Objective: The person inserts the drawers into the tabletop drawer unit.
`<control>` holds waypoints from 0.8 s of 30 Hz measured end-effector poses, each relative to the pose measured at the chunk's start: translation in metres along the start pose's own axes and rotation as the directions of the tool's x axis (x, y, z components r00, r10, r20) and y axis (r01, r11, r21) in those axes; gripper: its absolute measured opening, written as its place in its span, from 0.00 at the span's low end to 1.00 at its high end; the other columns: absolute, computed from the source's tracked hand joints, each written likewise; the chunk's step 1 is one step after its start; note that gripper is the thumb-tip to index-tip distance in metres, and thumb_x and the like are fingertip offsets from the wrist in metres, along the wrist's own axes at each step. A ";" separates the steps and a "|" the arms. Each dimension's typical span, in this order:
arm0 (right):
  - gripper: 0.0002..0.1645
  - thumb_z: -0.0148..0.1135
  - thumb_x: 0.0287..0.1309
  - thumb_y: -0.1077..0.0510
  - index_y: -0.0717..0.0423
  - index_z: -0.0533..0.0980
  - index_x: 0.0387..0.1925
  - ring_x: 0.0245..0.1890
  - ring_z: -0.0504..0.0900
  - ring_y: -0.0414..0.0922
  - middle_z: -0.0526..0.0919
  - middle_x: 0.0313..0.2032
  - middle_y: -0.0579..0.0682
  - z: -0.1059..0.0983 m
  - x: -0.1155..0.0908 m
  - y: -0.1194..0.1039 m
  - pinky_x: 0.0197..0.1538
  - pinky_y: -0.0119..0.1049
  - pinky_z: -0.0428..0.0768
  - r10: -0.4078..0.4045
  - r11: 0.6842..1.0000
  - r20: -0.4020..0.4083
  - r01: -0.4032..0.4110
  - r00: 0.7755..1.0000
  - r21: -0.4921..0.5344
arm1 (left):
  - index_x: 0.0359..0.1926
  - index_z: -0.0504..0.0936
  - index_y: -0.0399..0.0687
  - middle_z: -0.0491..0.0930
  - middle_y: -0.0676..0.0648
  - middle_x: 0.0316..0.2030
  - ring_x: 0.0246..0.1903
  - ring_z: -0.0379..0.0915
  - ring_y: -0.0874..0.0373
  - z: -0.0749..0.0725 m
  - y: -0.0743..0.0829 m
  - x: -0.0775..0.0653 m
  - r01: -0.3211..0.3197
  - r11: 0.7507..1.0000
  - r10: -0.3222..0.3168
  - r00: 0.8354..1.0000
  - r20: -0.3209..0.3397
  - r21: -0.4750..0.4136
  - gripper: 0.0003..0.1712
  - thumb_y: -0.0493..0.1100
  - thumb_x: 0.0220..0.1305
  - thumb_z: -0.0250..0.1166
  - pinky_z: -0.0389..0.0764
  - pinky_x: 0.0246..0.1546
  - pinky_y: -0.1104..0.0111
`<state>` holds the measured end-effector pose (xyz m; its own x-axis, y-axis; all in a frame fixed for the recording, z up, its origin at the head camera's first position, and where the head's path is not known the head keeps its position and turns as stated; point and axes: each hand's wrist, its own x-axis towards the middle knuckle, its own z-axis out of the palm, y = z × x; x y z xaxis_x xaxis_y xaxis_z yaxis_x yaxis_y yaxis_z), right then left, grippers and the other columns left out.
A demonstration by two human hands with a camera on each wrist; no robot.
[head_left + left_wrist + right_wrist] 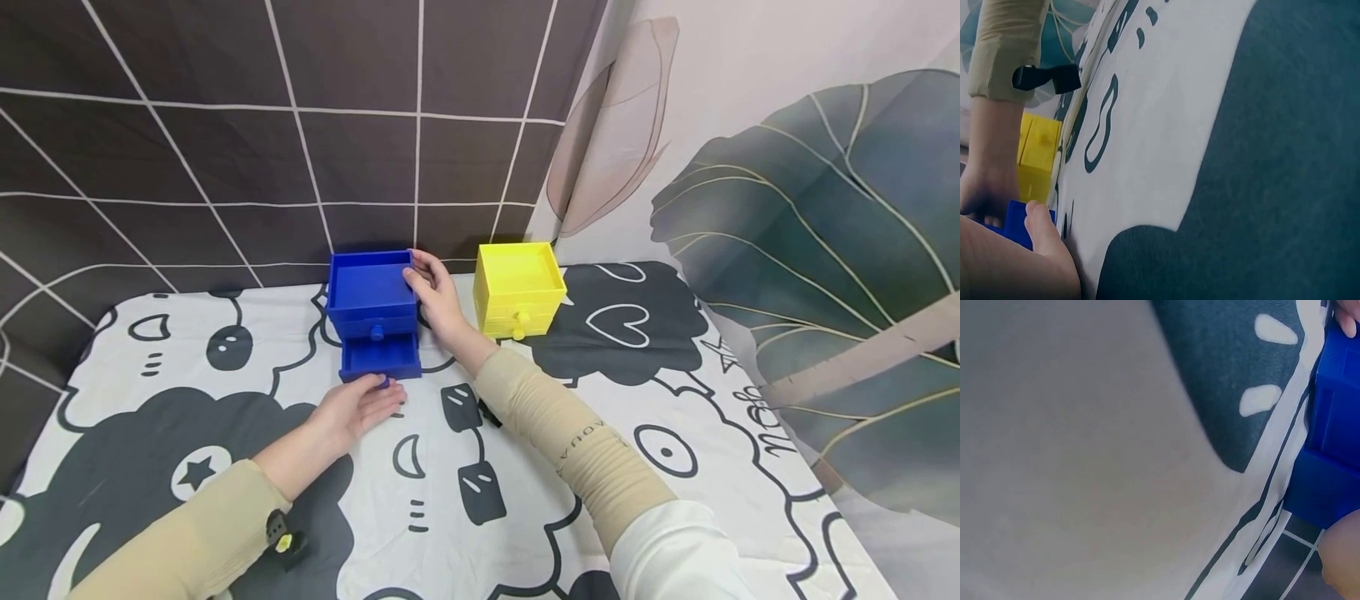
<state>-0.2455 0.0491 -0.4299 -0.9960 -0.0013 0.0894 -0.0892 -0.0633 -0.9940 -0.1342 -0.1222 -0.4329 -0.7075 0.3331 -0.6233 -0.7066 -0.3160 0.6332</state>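
A small blue drawer box (372,287) stands on the bed cover, its lower drawer (381,358) pulled out toward me. At the front of that drawer, my left hand (347,417) has its thumb and fingers about the small blue knob (386,382); the other fingers extend below it. My right hand (441,304) grips the box by its right side, thumb over the top rim and fingers toward the back. The upper drawer's round knob (377,332) shows at the front. In the right wrist view the blue box (1338,419) is partly cut off.
Right of the blue box stands a similar yellow drawer box (520,287), its drawers shut. Both sit on a black-and-white patterned cover (420,533). Behind them rises a dark cloth with white grid lines (360,158). A leaf-patterned curtain (810,217) hangs at the right.
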 end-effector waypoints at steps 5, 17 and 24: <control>0.28 0.53 0.79 0.60 0.63 0.66 0.75 0.72 0.72 0.57 0.71 0.73 0.63 0.000 -0.001 -0.001 0.78 0.46 0.73 0.005 1.000 0.000 -0.005 1.000 0.001 | 0.62 0.72 0.33 0.89 0.50 0.35 0.38 0.89 0.62 -0.003 0.004 0.002 -0.008 1.000 0.007 1.000 0.008 0.014 0.16 0.39 0.84 0.50 0.91 0.50 0.69; 0.28 0.54 0.79 0.61 0.64 0.66 0.75 0.72 0.73 0.58 0.72 0.72 0.64 0.001 -0.001 0.000 0.78 0.47 0.74 0.003 1.000 -0.008 -0.003 1.000 0.016 | 0.59 0.74 0.36 0.89 0.52 0.34 0.37 0.89 0.64 -0.003 0.009 0.005 -0.019 0.999 0.019 1.000 0.002 0.039 0.14 0.40 0.84 0.49 0.91 0.47 0.71; 0.28 0.54 0.78 0.61 0.64 0.66 0.74 0.71 0.73 0.58 0.72 0.72 0.64 0.001 0.000 0.001 0.78 0.46 0.74 0.000 1.000 -0.009 0.000 1.000 0.011 | 0.58 0.75 0.38 0.89 0.51 0.33 0.36 0.89 0.64 -0.001 0.014 0.010 -0.020 0.999 0.020 1.000 -0.015 0.025 0.13 0.40 0.84 0.49 0.89 0.54 0.69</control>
<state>-0.2453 0.0482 -0.4307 -0.9960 0.0078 0.0891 -0.0894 -0.0746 -0.9932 -0.1510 -0.1239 -0.4307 -0.7220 0.3128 -0.6172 -0.6916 -0.3005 0.6567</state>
